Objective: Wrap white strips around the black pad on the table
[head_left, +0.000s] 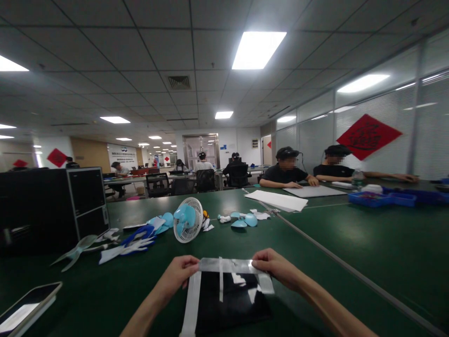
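Observation:
A flat black glossy sheet (228, 299) lies in front of me, with a clear plastic strip (226, 266) along its far edge. A white ribbed band (191, 304) runs down its left side, and a shorter whitish band (265, 283) shows at the right. Across the strip's middle lies a narrow pale strap (220, 281). The strip's left end is pinched in my left hand (180, 274). At its right end, my right hand (271, 266) grips it between thumb and fingers. The remaining fingers of both hands are curled and partly hidden.
Beyond the sheet stand a small fan (188, 220), blue fan blades (244, 220) and blue-white gloves (131, 243). A phone (28, 306) lies at the near left, a computer case (87, 201) behind it. Two people sit at the far right near white boards (277, 200) and blue trays (372, 198).

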The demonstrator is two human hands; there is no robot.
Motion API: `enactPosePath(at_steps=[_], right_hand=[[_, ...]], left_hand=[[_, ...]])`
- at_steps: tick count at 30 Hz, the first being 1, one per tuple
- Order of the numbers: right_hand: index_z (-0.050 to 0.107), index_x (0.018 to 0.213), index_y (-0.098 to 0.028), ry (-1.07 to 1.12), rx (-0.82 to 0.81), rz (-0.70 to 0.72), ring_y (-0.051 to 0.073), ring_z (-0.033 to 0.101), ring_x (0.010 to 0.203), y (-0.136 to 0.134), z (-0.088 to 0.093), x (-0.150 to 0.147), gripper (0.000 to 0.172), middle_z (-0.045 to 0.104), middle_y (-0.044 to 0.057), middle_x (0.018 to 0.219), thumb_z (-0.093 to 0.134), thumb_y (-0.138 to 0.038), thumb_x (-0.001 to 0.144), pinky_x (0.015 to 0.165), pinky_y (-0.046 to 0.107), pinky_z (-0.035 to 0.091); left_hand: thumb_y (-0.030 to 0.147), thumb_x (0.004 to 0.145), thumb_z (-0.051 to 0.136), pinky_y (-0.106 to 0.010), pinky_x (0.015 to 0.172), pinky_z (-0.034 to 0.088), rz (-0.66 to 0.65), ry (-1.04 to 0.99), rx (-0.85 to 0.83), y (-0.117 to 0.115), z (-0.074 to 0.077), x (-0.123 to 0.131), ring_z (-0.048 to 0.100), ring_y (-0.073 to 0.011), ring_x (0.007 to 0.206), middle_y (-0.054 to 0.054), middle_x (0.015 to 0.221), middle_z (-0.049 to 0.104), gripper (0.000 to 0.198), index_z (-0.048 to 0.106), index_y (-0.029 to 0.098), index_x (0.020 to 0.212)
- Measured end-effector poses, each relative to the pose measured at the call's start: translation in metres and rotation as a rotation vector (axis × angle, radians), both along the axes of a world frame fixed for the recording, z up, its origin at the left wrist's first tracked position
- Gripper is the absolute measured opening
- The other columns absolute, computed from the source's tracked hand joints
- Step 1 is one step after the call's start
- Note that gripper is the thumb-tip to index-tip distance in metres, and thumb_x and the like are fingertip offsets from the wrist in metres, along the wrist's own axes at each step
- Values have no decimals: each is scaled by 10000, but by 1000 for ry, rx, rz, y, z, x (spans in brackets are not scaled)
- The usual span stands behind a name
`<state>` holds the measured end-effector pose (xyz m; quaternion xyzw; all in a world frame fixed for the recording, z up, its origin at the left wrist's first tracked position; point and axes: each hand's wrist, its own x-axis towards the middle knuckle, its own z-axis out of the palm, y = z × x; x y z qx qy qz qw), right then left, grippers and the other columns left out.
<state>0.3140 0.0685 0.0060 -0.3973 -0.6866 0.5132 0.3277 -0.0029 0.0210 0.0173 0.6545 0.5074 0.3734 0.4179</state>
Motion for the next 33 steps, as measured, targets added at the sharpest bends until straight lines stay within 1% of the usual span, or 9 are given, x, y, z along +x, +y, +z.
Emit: enactPosePath(at_steps=[3, 5, 7, 10, 12, 16, 22, 29, 33], right_hand=[[686, 751, -116, -43, -29, 74, 83, 486, 567, -2, 1, 4, 173, 608, -11, 638, 685, -269, 671, 536, 195, 347], [671, 708, -121, -128, -78, 151, 69, 453, 505, -3, -1, 6, 134, 576, -31, 583, 687, -230, 632, 476, 183, 318], [661, 686, -128, -223, -102, 198, 63, 432, 464, -4, -4, 6, 111, 550, -45, 545, 673, -210, 613, 442, 178, 310], [662, 681, -137, -331, -66, 175, 65, 449, 469, -4, -9, 2, 98, 546, -52, 540, 662, -196, 603, 450, 177, 341], [666, 681, -137, -376, -18, 133, 69, 463, 482, -4, -12, -1, 90, 549, -53, 541, 653, -188, 607, 460, 178, 349], [676, 703, -132, -405, 40, 82, 90, 521, 542, -2, -16, -4, 99, 601, -33, 598, 647, -193, 631, 511, 196, 393], [687, 771, -138, -462, 104, 35, 140, 610, 705, -3, -17, -6, 132, 678, 3, 756, 660, -206, 661, 619, 228, 452], [687, 803, -139, -485, 111, 37, 149, 628, 731, -6, -15, -8, 129, 688, 11, 789, 650, -195, 693, 632, 228, 472], [692, 792, -141, -532, 167, 34, 143, 618, 707, -4, -17, -8, 132, 685, 9, 771, 651, -205, 684, 598, 216, 448]], left_hand=[[425, 670, 672, -186, 457, 271, -162, -24, -143, -8, 4, -3, 421, -55, 496, 39, 645, 562, 376, 625, 121, 886], [362, 659, 672, -183, 439, 261, -250, 71, -217, -10, 2, -6, 427, -51, 451, 43, 579, 564, 296, 628, 120, 825], [323, 638, 659, -181, 418, 273, -287, 169, -266, -8, -6, -7, 455, -62, 428, 40, 542, 573, 234, 624, 128, 764], [318, 615, 646, -179, 409, 320, -286, 269, -302, 0, -21, -9, 511, -88, 437, 37, 512, 574, 197, 616, 139, 691], [347, 620, 642, -177, 398, 316, -277, 315, -294, 5, -30, -10, 505, -90, 423, 36, 483, 562, 212, 612, 142, 665], [363, 635, 623, -179, 401, 306, -248, 373, -257, 10, -38, -13, 483, -85, 421, 29, 494, 577, 215, 618, 151, 665], [332, 634, 614, -185, 417, 261, -204, 465, -229, 7, -35, -12, 456, -87, 438, 44, 478, 540, 177, 626, 157, 646], [333, 635, 609, -208, 484, 300, -184, 496, -180, 4, -30, -9, 474, -104, 492, 49, 497, 536, 172, 617, 162, 619], [331, 634, 598, -213, 494, 310, -167, 535, -174, 3, -29, -6, 486, -113, 511, 49, 512, 534, 170, 612, 162, 629]])
